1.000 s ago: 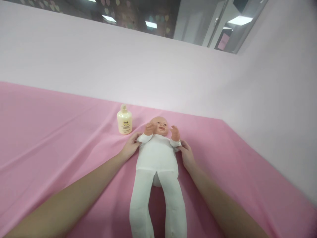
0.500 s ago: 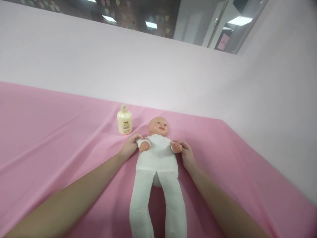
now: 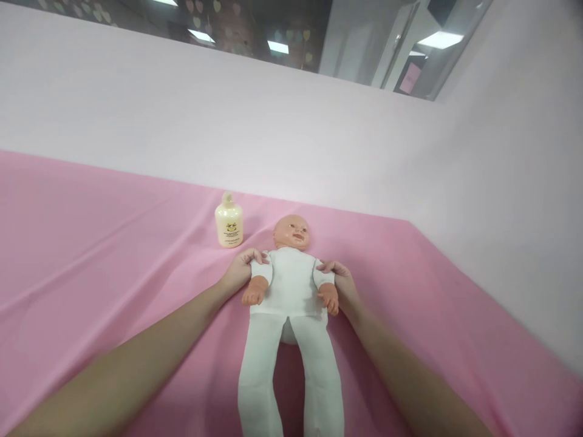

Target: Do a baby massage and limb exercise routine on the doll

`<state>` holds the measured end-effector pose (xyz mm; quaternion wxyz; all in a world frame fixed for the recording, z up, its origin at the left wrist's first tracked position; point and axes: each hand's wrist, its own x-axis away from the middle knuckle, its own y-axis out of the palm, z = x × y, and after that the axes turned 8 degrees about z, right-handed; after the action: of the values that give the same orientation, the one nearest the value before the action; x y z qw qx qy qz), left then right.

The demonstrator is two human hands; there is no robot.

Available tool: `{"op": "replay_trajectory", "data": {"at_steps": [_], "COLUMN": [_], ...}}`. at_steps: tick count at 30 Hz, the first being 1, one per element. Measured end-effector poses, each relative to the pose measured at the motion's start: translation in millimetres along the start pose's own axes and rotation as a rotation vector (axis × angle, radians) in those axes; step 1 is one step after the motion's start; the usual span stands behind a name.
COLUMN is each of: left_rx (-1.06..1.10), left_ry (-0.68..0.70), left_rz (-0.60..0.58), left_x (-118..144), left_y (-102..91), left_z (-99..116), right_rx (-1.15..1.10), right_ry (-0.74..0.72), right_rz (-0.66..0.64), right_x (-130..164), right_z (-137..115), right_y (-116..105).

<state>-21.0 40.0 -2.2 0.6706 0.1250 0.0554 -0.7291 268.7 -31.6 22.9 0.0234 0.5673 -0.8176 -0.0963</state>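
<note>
Nearest you, the doll's (image 3: 289, 291) two white-clad legs lie straight on the pink cloth (image 3: 113, 273), feet toward you and running out of the bottom edge; your forearms enter from the lower corners and flank the legs on either side. Further in, the doll lies on its back at the middle of the worktop, dressed in a white one-piece suit, head pointing away from you. Your left hand (image 3: 239, 273) is closed around the doll's arm on your left, fingers wrapped over the shoulder and upper sleeve; your right hand (image 3: 344, 282) is closed around the opposite arm at the sleeve, thumb on top. Both doll arms are held down along the torso, the bare plastic hands resting at hip level. Beyond your left hand, a cream bottle (image 3: 229, 221) with a rounded cap stands upright on the cloth, just beside the doll's head and apart from it; its label print is too small to read. Behind everything, a pale backdrop (image 3: 291, 133) rises from the far edge of the cloth.
</note>
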Motion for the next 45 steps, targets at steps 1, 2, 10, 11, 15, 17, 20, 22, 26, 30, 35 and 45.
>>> {"op": "replay_trajectory", "data": {"at_steps": [1,2,10,11,15,17,20,22,26,30,35,45], "left_rx": [0.016,0.023,-0.129,-0.135,-0.133,-0.144,-0.196,-0.228,-0.255,-0.32,-0.463,-0.622], "left_ry": [-0.016,-0.032,0.023,0.014,-0.032,-0.03,-0.008,-0.012,-0.034,0.026,0.047,-0.038], "left_rz": [-0.015,-0.031,0.052,0.058,0.104,0.123,0.151,0.156,0.148,0.122,0.078,0.057], "left_x": [2,3,7,7,4,4,4,4,4,3,1,1], "left_y": [0.4,0.7,1.3,0.7,-2.3,-3.3,-3.1,-2.4,-1.3,-1.8,-4.2,-7.1], "left_z": [3,5,14,12,4,2,2,4,8,10,9,9], "right_rx": [-0.013,-0.018,0.077,0.099,0.168,0.185,0.176,0.176,0.221,0.307,0.404,0.43], "right_ry": [0.009,0.012,-0.08,-0.092,-0.142,-0.161,-0.175,-0.17,-0.174,-0.172,-0.173,-0.168], "right_rz": [0.002,-0.002,0.085,0.08,0.069,0.082,0.103,0.108,0.112,0.09,0.05,0.046], "right_x": [-1,-2,-2,0,6,6,4,2,0,-5,-10,-14], "right_z": [2,5,7,5,-3,-3,0,1,3,8,14,20], "right_y": [-1,-1,-6,-5,-2,-1,-2,-2,-4,-9,-13,-14]}}
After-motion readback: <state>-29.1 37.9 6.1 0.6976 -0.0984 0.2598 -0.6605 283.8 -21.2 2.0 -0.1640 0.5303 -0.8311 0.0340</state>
